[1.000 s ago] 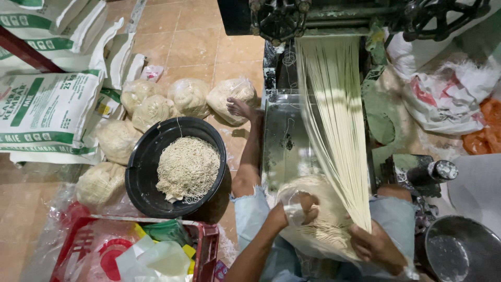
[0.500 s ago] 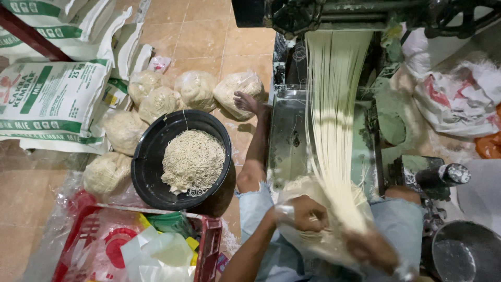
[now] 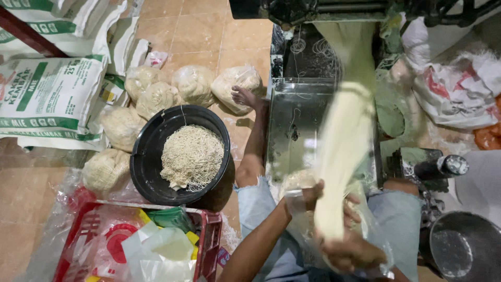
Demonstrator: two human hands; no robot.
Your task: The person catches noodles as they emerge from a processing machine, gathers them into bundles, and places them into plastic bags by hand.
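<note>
While noodle strands (image 3: 344,141) hang from the machine (image 3: 313,10) at 12 o'clock, left hand (image 3: 308,196) pinches the clear bag (image 3: 376,230) mouth wide, right hand (image 3: 349,253) closes around the bundle to guide it in.

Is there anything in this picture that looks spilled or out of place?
Yes. Stray noodle strands cling to the dark machine wall, apart from the main noodle sheet. A bare foot rests against a filled noodle bag on the floor.

Tan tiled floor (image 3: 209,31), stacked white sacks (image 3: 49,94) along the left side.
</note>
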